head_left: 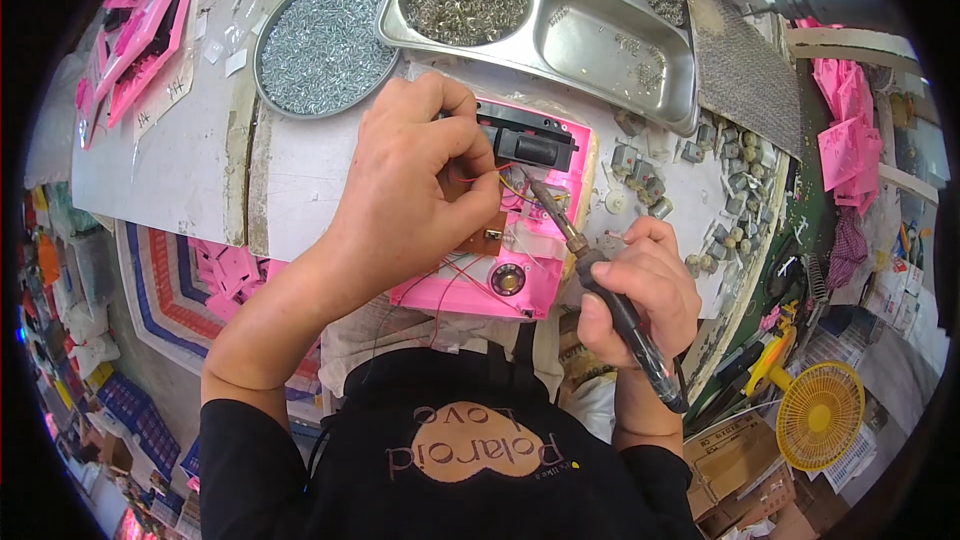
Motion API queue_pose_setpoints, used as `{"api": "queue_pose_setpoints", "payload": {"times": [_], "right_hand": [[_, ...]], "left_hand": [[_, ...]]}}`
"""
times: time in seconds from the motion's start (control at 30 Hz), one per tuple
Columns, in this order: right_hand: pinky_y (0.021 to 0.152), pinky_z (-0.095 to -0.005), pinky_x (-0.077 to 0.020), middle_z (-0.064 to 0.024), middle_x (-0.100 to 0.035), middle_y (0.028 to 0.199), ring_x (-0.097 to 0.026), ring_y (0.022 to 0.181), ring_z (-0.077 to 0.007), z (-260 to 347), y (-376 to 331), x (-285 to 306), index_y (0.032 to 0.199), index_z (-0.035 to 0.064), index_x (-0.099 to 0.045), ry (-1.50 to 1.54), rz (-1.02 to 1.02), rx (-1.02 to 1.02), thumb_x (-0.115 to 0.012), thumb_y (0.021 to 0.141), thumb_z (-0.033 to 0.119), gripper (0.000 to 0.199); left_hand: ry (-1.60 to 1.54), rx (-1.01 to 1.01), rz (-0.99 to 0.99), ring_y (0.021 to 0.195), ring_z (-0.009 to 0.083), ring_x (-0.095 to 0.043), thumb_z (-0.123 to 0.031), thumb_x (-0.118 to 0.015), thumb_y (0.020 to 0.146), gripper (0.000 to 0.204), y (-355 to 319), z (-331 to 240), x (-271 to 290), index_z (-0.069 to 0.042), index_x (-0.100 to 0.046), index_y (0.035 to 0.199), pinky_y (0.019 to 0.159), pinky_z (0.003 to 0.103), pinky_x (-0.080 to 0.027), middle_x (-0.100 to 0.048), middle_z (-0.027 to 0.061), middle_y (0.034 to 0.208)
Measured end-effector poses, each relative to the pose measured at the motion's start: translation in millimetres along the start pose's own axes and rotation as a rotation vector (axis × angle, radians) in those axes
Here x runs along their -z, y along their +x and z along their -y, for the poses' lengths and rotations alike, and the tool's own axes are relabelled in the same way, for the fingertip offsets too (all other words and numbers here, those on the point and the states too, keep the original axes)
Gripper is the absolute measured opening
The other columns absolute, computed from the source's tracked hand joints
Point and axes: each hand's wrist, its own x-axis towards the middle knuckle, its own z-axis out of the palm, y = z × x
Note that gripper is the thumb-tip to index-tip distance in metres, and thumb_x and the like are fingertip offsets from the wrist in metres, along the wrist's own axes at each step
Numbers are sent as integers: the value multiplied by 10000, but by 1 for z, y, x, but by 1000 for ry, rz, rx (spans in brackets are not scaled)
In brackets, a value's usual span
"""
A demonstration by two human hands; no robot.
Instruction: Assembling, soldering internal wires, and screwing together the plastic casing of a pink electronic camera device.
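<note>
Head view: at centre, my right hand grips the soldering iron well back, likely against heat; left hand pinched above pink case, hold unclear.

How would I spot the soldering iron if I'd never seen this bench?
Find the open pink casing at the table's near edge. Just right of it, the person's right hand grips the soldering iron, whose metal tip points up-left over the casing. Unlike the small, blocky grey parts scattered nearby, it is long, slim and dark-handled.
</note>
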Motion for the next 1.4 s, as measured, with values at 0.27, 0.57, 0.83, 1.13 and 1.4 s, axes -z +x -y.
{"api": "queue_pose_setpoints", "payload": {"times": [0.27,0.57,0.83,1.13,1.4], "right_hand": [[718,-392,-497,-24,-614,687,-545,560,-200,-2,3,-4,1104,76,-666,-12,-2,6,-771,764,49,357],[679,-365,-472,6,-522,669,-509,574,-194,-4,7,-4,1046,102,-701,-107,19,91,-798,673,-20,405],[655,-363,-463,6,-491,666,-503,582,-195,-5,6,0,1012,106,-720,-71,7,95,-785,653,-39,393],[659,-366,-471,7,-496,663,-515,583,-200,-5,5,0,1026,103,-707,-66,16,90,-775,677,-21,376],[664,-372,-482,-4,-511,651,-515,569,-207,-5,6,3,1033,92,-700,-28,22,77,-770,704,-6,350]], "left_hand": [[-9,-6,-20,955,268,-523,-39,-736,715,100,0,1,-1,-36,-656,774,873,360,-437,-557,89,975],[-27,-4,-23,962,271,-527,-40,-746,711,114,0,2,-2,-40,-649,771,875,364,-435,-561,85,976],[-33,7,-19,970,270,-532,-46,-748,711,116,-1,0,0,-41,-653,777,879,366,-437,-569,85,992],[-18,5,-22,972,265,-534,-40,-740,713,107,-1,0,-1,-41,-653,775,883,360,-442,-564,88,988],[-14,-6,-25,960,273,-538,-36,-741,710,110,-1,0,-1,-39,-652,775,875,366,-446,-569,91,982]]}}
